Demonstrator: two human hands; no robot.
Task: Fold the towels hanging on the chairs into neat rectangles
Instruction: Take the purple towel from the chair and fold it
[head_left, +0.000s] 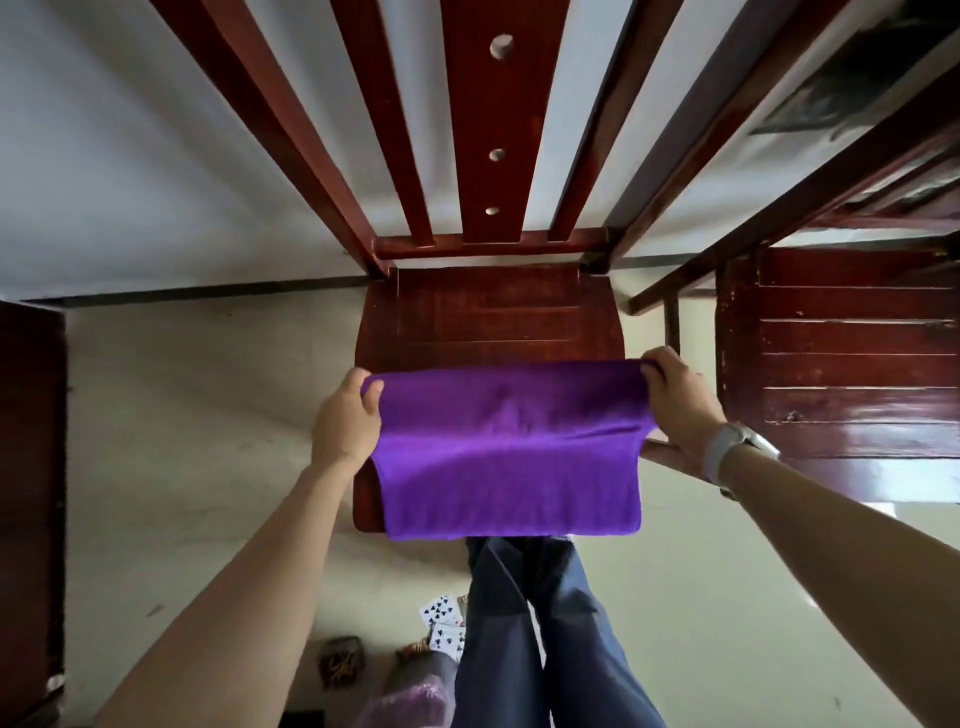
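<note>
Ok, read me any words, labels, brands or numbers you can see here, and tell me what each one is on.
No readable words, brands or labels anywhere.
White playing cards with black club pips on the pale floor: corner numbers too small and blurred to read.
Silver wristwatch with a white strap: no text visible.
Purple rectangular cloth towel: plain, no tag showing.
Dark red wooden chair: no markings.

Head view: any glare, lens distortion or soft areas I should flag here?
Head view: wide-angle stretch splays the chair back slats outward; window glare shines on the right chair seat; the purple towel, pinched by left hand and right hand, is evenly lit and sharp; the playing cards on the floor look slightly soft.
</note>
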